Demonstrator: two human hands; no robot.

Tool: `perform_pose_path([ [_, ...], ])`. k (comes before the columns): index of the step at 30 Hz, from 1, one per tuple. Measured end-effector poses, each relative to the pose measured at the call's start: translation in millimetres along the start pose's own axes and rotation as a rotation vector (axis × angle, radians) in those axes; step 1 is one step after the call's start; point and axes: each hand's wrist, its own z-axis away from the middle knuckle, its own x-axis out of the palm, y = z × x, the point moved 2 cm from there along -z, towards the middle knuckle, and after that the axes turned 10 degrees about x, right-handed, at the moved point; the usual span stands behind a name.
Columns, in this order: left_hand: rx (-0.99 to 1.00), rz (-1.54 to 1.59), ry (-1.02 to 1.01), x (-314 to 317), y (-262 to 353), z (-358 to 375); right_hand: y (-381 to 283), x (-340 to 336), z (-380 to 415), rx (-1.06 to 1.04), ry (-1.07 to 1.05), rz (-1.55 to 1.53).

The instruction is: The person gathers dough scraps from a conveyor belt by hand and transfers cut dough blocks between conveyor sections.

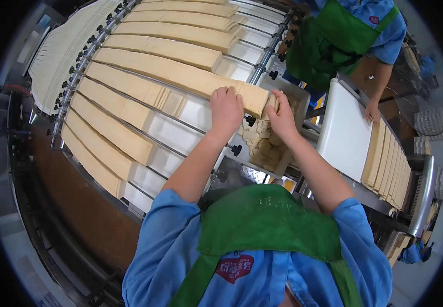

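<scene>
Nearest is the person's green apron (270,220); beyond it both arms reach out to one dough strip (180,71). The left hand (226,108) lies over the strip close to its end, fingers bent on the top; how hard it grips I cannot tell. The right hand (281,116), at the cut end, seems to pinch a small dough piece (272,102) between thumb and fingers. To do this well, I would steady the strip with a flat, light left palm and part the end squarely, so the soft layers neither squash nor drag.

The strip lies on the worktop (173,134), its end jutting past the edge beside a tub (284,162) of scraps (262,146). Its long axis runs crosswise, from far left to nearer right, the cut end pointing right.

Farther out, more strips (157,47) lie roughly alongside it, and at right a co-worker's hand (372,111) touches thin lengths of dough (382,156).
</scene>
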Motion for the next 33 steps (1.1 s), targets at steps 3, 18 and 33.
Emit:
perform_pose_path([
  [3,-0.052,0.088,-0.053,5.2,1.3,0.1,5.8,3.2,1.7,-0.031,0.036,0.022],
  [18,-0.487,0.115,-0.207,-52.1,-128.5,47.4,-35.5,128.9,38.2,0.086,-0.290,0.038],
  [33,-0.394,-0.115,-0.110,-86.6,-132.1,61.7,-13.2,191.2,10.2,0.202,-0.370,-0.114],
])
